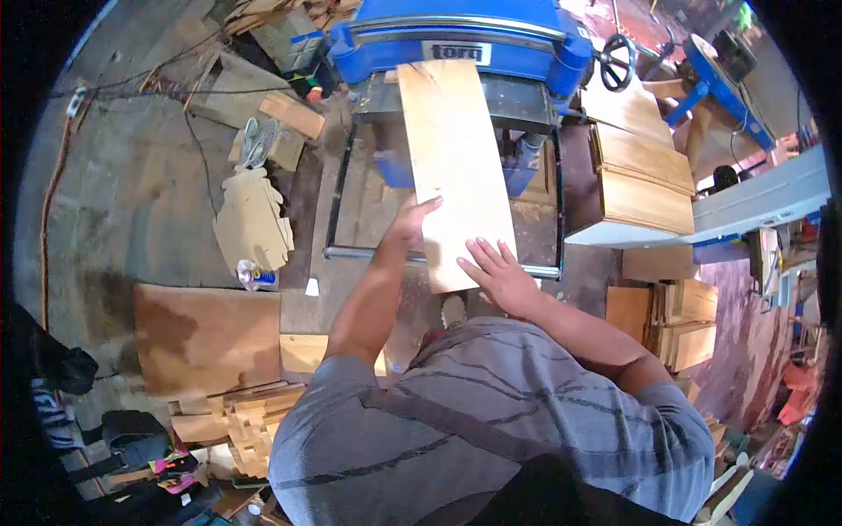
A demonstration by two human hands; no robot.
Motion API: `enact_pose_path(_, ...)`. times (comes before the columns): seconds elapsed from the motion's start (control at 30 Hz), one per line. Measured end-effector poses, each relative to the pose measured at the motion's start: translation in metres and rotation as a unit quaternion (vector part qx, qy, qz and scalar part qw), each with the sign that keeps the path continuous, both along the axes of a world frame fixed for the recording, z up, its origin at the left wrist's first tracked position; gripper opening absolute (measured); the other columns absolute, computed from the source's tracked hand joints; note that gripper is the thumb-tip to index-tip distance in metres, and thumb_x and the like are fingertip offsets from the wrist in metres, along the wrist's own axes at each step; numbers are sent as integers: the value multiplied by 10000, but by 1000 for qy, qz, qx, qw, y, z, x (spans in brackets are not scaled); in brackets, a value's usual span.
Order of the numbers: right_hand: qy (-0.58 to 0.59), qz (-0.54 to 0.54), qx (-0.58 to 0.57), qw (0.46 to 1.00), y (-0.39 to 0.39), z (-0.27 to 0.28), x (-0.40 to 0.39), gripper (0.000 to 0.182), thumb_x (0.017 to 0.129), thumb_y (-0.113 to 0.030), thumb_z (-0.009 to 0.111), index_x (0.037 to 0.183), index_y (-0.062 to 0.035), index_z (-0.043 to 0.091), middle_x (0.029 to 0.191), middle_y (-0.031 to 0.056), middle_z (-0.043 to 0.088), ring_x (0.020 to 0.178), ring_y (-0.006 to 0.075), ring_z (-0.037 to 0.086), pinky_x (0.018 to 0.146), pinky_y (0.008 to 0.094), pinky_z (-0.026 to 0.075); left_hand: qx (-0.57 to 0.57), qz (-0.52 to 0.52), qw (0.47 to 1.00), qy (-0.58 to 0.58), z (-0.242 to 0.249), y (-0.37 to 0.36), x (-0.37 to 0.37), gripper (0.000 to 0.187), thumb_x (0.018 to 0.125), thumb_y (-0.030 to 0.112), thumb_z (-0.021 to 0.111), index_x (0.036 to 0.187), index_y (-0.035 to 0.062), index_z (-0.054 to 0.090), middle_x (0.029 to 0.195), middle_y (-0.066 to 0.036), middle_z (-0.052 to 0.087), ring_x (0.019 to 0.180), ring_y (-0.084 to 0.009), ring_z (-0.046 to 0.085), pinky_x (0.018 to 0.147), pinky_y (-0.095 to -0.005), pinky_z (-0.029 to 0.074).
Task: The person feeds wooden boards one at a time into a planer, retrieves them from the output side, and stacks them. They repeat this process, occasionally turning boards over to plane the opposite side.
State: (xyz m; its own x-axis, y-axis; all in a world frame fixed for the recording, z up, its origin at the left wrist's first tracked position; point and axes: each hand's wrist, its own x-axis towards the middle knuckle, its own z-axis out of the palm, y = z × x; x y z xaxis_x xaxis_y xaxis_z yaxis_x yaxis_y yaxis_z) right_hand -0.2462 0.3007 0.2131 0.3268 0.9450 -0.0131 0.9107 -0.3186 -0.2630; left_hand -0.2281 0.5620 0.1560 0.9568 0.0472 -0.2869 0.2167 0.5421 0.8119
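Head camera view: a worker in a gray patterned shirt (pixel 517 394) steadies a pale wooden board (pixel 460 149) with both bare hands at a blue thickness planer (pixel 377 57). The left hand (pixel 410 221) grips the board's left edge, thumb on top and fingers hidden from sight; the right hand (pixel 502 273) is open, fingers spread on the upper face near the right edge.

Beneath stands a dark tubular metal stand (pixel 561 202) on a worn workshop floor (pixel 132 193), with a brown sheet (pixel 208 337) and stacked wood offcuts (pixel 250 425) to the left. Wide planks (pixel 645 197) are piled at right, below a black handwheel (pixel 617 63).

The board stretches forward from the hands over the planer's dark bed (pixel 526 107), its far end at the blue housing, its near end just short of the worker's body.
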Motion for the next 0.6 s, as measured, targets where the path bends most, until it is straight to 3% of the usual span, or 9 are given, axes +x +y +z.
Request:
enact_pose_path(0.1,-60,20,-6,998,26,-13,-5,801,784,-144,664,1488,-122,283,1537,199,248,1433,358,233,1142,558,213,14,-16,1000,20,-16,20,-19,385,948,141,564,1284,-36,499,1196,-146,607,1090,-259,600,928,-394,499)
enact_pose_path(0.13,-12,29,-15,999,35,-6,-8,727,818,-105,595,1481,-106,296,1528,225,250,1427,382,235,1141,561,210,9,-13,1000,19,-26,28,-21,385,948,141,564,1284,-36,499,1196,-146,607,1090,-259,600,928,-394,499)
enact_pose_path(0.23,-16,17,5,1000,62,-25,-9,692,826,-66,554,1472,-87,308,1518,251,252,1421,405,236,1138,568,211,-39,-13,999,34,-43,50,-26,360,928,147,609,1239,-21,540,1125,-129,639,1017,-238,629,890,-376,517)
enact_pose_path(0.33,9,6,1,1000,91,-32,-2,675,832,-27,522,1470,-69,306,1511,272,255,1430,414,211,1134,584,200,32,-3,998,62,-38,71,-16,444,962,272,579,1275,-36,509,1193,-149,613,1089,-237,601,907,-377,510)
enact_pose_path(0.43,15,-18,0,1000,116,-43,-1,647,844,-9,492,1464,-58,315,1511,278,252,1436,417,200,1134,600,178,124,41,987,99,-53,86,-10,504,963,335,575,1278,-52,501,1186,-158,617,1084,-236,603,913,-371,502)
enact_pose_path(0.5,-12,-40,3,999,134,-54,7,640,835,-48,535,1442,-35,332,1488,304,256,1409,460,221,1098,633,223,407,86,906,77,-85,99,-4,536,958,379,571,1283,-43,504,1196,-182,619,1106,-281,600,946,-390,471)
enact_pose_path(0.6,-5,-74,20,997,158,-65,21,642,834,-34,531,1442,-31,325,1494,303,243,1409,458,222,1101,633,214,504,40,862,47,-39,96,-41,514,955,372,565,1290,-14,512,1209,-205,612,1115,-317,597,971,-410,437)
